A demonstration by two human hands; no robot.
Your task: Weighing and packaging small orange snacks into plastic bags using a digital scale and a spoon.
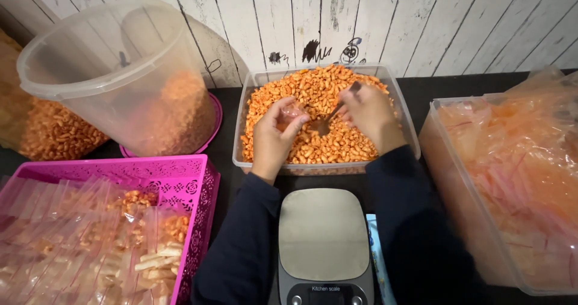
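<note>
Grip, left hand: the left hand (272, 138) pinches a small clear plastic bag (291, 113) between thumb and fingers, mouth tilted toward the spoon.
Grip, right hand: the right hand (368, 113) is closed around the handle of a metal spoon (328, 120), bowl down in the snacks just beside the bag.
Snacks: orange seasoned puffed snacks (319, 142) fill a clear rectangular tub (404, 115) at the far middle of the dark table (232, 178).
Scale: a kitchen scale (324, 233) with a bare steel platform sits near, directly in front of the tub, between the 2 dark sleeves.
Left side: a pink lattice basket (201, 187) holds filled packets; far left, a tilted clear bucket (90, 70) holds more snacks.
Right side: a large clear bin (448, 160) is packed with plastic bags.
Risk: the bag mouth looks narrow and slack, so a full spoonful could miss it; pieces would likely drop back into the tub, or onto the scale if the hands drift nearer.
</note>
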